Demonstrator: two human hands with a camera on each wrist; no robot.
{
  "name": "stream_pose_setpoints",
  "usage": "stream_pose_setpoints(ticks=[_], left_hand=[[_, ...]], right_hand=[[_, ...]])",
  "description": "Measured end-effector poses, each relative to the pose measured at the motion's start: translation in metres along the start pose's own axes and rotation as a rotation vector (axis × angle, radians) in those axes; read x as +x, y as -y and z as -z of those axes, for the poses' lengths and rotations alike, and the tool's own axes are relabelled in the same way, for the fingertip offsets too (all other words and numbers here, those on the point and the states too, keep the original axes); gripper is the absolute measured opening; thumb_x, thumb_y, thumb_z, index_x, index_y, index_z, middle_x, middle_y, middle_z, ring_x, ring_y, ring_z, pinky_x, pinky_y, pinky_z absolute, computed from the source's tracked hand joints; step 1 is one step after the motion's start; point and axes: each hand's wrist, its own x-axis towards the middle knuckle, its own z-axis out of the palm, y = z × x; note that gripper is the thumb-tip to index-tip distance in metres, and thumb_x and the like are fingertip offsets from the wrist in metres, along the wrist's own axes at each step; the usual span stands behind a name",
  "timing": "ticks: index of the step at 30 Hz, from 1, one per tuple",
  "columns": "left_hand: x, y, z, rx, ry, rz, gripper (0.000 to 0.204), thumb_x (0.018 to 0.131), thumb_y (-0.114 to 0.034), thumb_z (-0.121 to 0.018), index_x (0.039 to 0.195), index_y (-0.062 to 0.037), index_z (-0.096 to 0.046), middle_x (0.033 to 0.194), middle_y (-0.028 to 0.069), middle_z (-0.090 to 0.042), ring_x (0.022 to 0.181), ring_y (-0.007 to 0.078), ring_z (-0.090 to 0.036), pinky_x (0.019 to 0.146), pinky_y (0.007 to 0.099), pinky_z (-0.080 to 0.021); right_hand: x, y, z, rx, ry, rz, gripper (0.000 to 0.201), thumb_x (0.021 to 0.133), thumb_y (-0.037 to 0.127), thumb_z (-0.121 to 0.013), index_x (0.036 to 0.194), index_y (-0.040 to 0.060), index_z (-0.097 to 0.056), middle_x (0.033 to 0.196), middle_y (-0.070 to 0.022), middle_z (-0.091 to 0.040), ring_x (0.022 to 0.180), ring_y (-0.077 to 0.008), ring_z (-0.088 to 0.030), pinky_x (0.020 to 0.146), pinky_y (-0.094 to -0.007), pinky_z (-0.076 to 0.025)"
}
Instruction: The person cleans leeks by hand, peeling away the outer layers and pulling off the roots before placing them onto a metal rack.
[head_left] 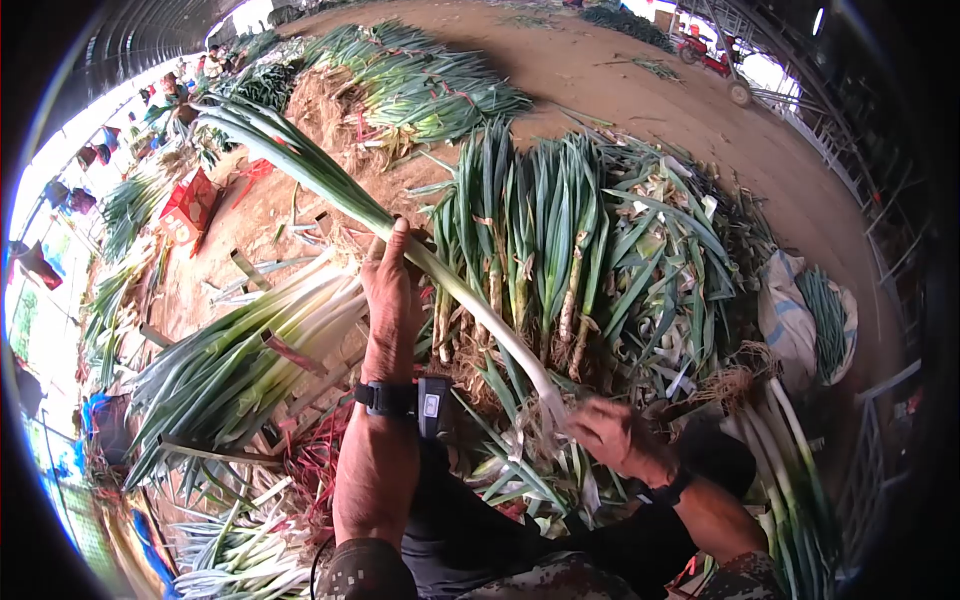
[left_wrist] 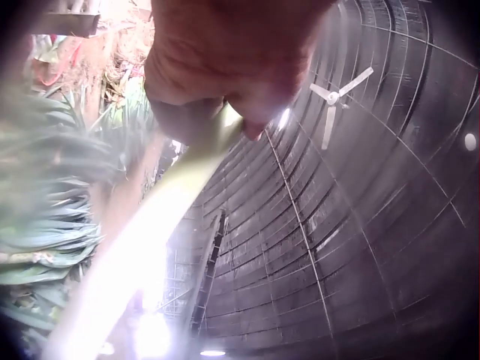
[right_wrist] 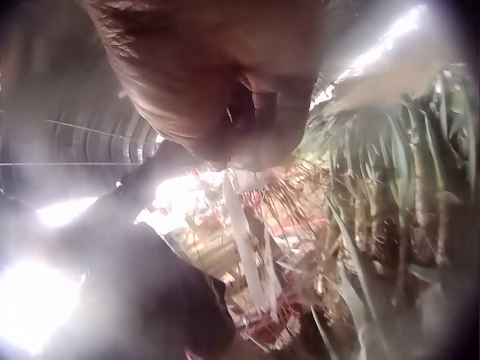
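My left hand [head_left: 392,275] grips a long green onion [head_left: 470,300] round its stalk, thumb along the top. The leaves reach up to the far left, and the white end slants down toward my right hand [head_left: 615,437]. In the left wrist view the pale stalk [left_wrist: 161,195] runs out from under the fingers. The right hand's fingers are curled at the onion's white end, pinching a thin strip of outer skin [right_wrist: 241,244] that dangles below them in the right wrist view. Loose pale skin [head_left: 551,412] also hangs at that end in the head view.
Untrimmed green onions [head_left: 540,235] stand bundled ahead, beside a heap of stripped leaves [head_left: 670,260]. Cleaned onions [head_left: 245,365] lie on a rack with upright posts at left. A white sack [head_left: 785,305] is at right; red ties [head_left: 322,455] lie near the left forearm.
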Motion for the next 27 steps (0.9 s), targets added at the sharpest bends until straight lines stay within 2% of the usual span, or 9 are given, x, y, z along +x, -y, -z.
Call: stream_pose_setpoints(ticks=[2, 5, 8, 9, 14, 19, 22, 23, 27], left_hand=[[-0.002, -0.004, 0.001, -0.009, -0.023, -0.019, 0.036, 0.095, -0.033, -0.068, 0.100, 0.0030, -0.066, 0.084, 0.0078, -0.065, 0.075, 0.0146, -0.062, 0.067, 0.0251, -0.052], [-0.006, -0.011, -0.006, -0.018, -0.049, -0.040, 0.037, 0.096, -0.034, -0.066, 0.098, 0.0024, -0.066, 0.085, 0.0086, -0.065, 0.076, 0.0150, -0.062, 0.067, 0.0266, -0.051], [-0.012, -0.013, -0.007, -0.018, -0.059, -0.064, 0.037, 0.096, -0.035, -0.066, 0.098, 0.0020, -0.066, 0.087, 0.0095, -0.066, 0.078, 0.0159, -0.062, 0.069, 0.0283, -0.052], [-0.011, -0.011, -0.006, -0.011, -0.066, -0.074, 0.036, 0.096, -0.035, -0.066, 0.098, 0.0016, -0.066, 0.087, 0.0095, -0.066, 0.080, 0.0163, -0.062, 0.070, 0.0298, -0.052], [-0.012, -0.012, -0.011, -0.105, -0.057, -0.029, 0.028, 0.099, -0.030, -0.062, 0.102, -0.0015, -0.061, 0.086, 0.0071, -0.062, 0.080, 0.0188, -0.064, 0.072, 0.0334, -0.056], [-0.018, -0.015, -0.018, -0.209, -0.048, -0.002, 0.027, 0.099, -0.028, -0.063, 0.103, -0.0017, -0.062, 0.089, 0.0078, -0.065, 0.080, 0.0187, -0.064, 0.072, 0.0324, -0.056], [-0.010, -0.006, -0.011, -0.267, -0.051, 0.012, 0.025, 0.098, -0.026, -0.065, 0.102, -0.0024, -0.061, 0.089, 0.0074, -0.065, 0.080, 0.0179, -0.064, 0.071, 0.0313, -0.056], [-0.010, -0.007, -0.011, -0.250, -0.049, 0.026, 0.025, 0.097, -0.026, -0.066, 0.102, -0.0028, -0.061, 0.090, 0.0073, -0.066, 0.080, 0.0177, -0.064, 0.071, 0.0311, -0.056], [-0.012, -0.007, -0.011, -0.201, -0.052, 0.051, 0.024, 0.096, -0.027, -0.068, 0.100, -0.0042, -0.060, 0.091, 0.0068, -0.066, 0.081, 0.0169, -0.064, 0.072, 0.0302, -0.055]], right_hand=[[-0.033, -0.019, -0.013, -0.039, 0.181, -0.047, 0.016, 0.089, 0.022, -0.068, 0.092, 0.0071, -0.071, 0.081, -0.0138, -0.066, 0.077, -0.0326, -0.067, 0.068, -0.0404, -0.054], [-0.071, -0.039, -0.031, -0.019, 0.728, -0.354, 0.030, 0.089, 0.038, -0.067, 0.092, 0.0091, -0.073, 0.082, -0.0151, -0.069, 0.078, -0.0343, -0.068, 0.069, -0.0420, -0.053], [-0.061, -0.035, -0.030, 0.019, 0.468, -0.258, 0.039, 0.088, 0.048, -0.066, 0.093, 0.0106, -0.074, 0.082, -0.0167, -0.070, 0.078, -0.0376, -0.068, 0.070, -0.0438, -0.053], [-0.045, -0.028, -0.019, 0.040, 0.327, -0.232, 0.031, 0.091, 0.039, -0.068, 0.098, 0.0094, -0.074, 0.077, -0.0134, -0.070, 0.070, -0.0272, -0.069, 0.064, -0.0377, -0.053], [0.005, 0.008, 0.013, 0.436, -0.203, -0.455, 0.018, 0.089, 0.010, -0.073, 0.105, 0.0008, -0.071, 0.069, -0.0044, -0.064, 0.067, -0.0023, -0.055, 0.056, -0.0218, -0.045], [0.048, 0.025, 0.039, 0.091, -0.401, -0.105, 0.027, 0.081, 0.002, -0.078, 0.104, 0.0031, -0.065, 0.099, -0.0067, -0.069, 0.074, -0.0140, -0.067, 0.061, -0.0237, -0.053], [0.062, 0.020, 0.036, -0.055, -0.415, -0.056, 0.031, 0.078, 0.004, -0.080, 0.103, 0.0043, -0.062, 0.095, -0.0106, -0.071, 0.073, -0.0217, -0.070, 0.060, -0.0300, -0.054], [0.064, 0.029, 0.039, -0.071, -0.298, -0.224, 0.033, 0.076, 0.008, -0.082, 0.100, 0.0053, -0.059, 0.088, -0.0118, -0.070, 0.072, -0.0251, -0.071, 0.062, -0.0335, -0.055], [0.066, 0.011, 0.023, 0.038, -0.324, -0.189, 0.027, 0.080, 0.009, -0.080, 0.096, 0.0044, -0.059, 0.081, -0.0083, -0.069, 0.070, -0.0208, -0.069, 0.064, -0.0324, -0.055]])
